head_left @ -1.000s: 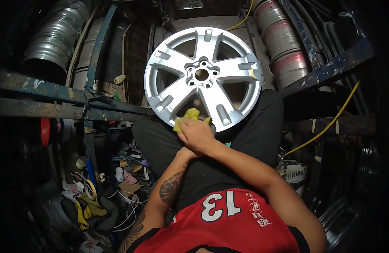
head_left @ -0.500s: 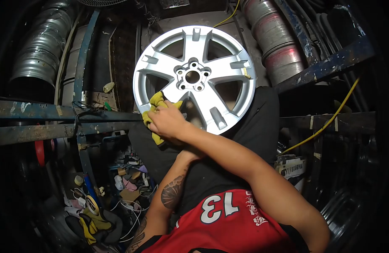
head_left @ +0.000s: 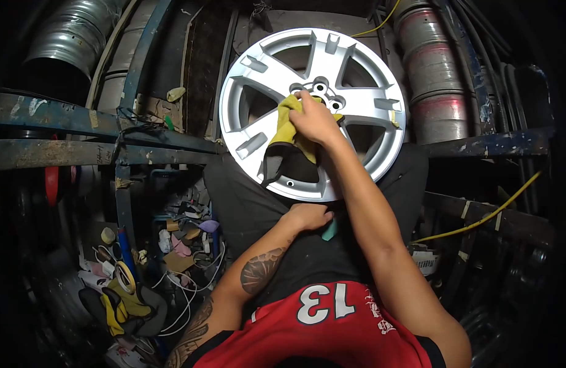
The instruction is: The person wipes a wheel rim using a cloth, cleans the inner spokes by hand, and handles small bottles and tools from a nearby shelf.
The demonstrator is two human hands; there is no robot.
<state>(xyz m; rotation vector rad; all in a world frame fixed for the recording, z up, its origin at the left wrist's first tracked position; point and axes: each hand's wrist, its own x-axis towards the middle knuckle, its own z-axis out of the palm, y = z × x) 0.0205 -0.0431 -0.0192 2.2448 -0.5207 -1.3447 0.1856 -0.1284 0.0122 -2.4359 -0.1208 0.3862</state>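
A silver alloy wheel rim (head_left: 329, 61) rests face up across the thighs, its five-spoke front towards me. My right hand (head_left: 315, 121) is closed around a yellow cloth (head_left: 286, 129) with dark edging, pressing it on the hub area and partly hiding the centre hole. The cloth's dark end hangs over a lower opening between spokes. Below the rim's near edge, my left hand (head_left: 308, 216) is closed over the lap, with a small teal piece (head_left: 330, 230) showing at its thumb. The fingers' undersides are hidden.
Blue metal frame bars (head_left: 166, 153) run at left, another bar (head_left: 491, 144) at right. Stacked steel rims (head_left: 436, 76) stand on the right. A yellow cord (head_left: 491, 218) crosses the right side. Gloves (head_left: 126, 306), a tape roll (head_left: 125, 277) and scraps lie at lower left.
My right hand has moved with the yellow cloth from the rim's lower-left edge to the hub. The rim has turned somewhat. My left hand, formerly mostly hidden behind the right arm, now shows.
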